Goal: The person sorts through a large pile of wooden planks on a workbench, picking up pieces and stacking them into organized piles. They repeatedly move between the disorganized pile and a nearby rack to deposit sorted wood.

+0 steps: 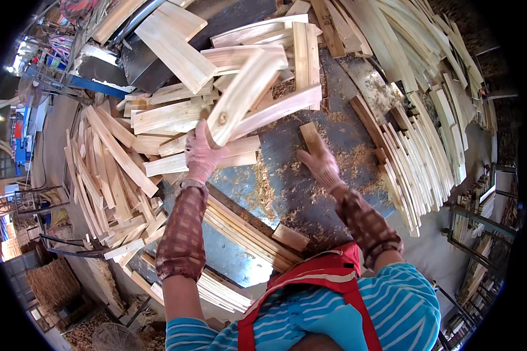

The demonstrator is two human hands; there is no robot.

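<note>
Left hand: [204,153] gloved, left of the frame's centre; closed around the lower end of a knotted board [245,93].
Knotted board: upper centre of the frame, tilted up to the right; its far end is blurred.
Pinkish board: [284,110] just right of the knotted board and partly behind it; whether the left hand also holds it cannot be told.
Right hand: [322,167] gloved, right of centre; gripping a short block [311,138], thumb at its left edge; the other fingers are partly hidden.
Tabletop: [295,205] dark, across the middle of the frame; strewn with shavings [263,196], thickest between and around the hands.
Loose boards: [167,117] jumbled at upper left of centre, several crossing one another; the left hand is close beside them.
Strips: [240,227] lower centre, lying side by side along the tabletop's near edge; a second block [291,237] sits beside their right end.
Right stack: [418,175] long curved-looking pieces, closely ranked, right of the frame.
Left pile: [102,181] slats lying at mixed angles, left of the frame.
Clothing: checked sleeves [181,234], red apron [334,269], blue striped shirt [404,298].
</note>
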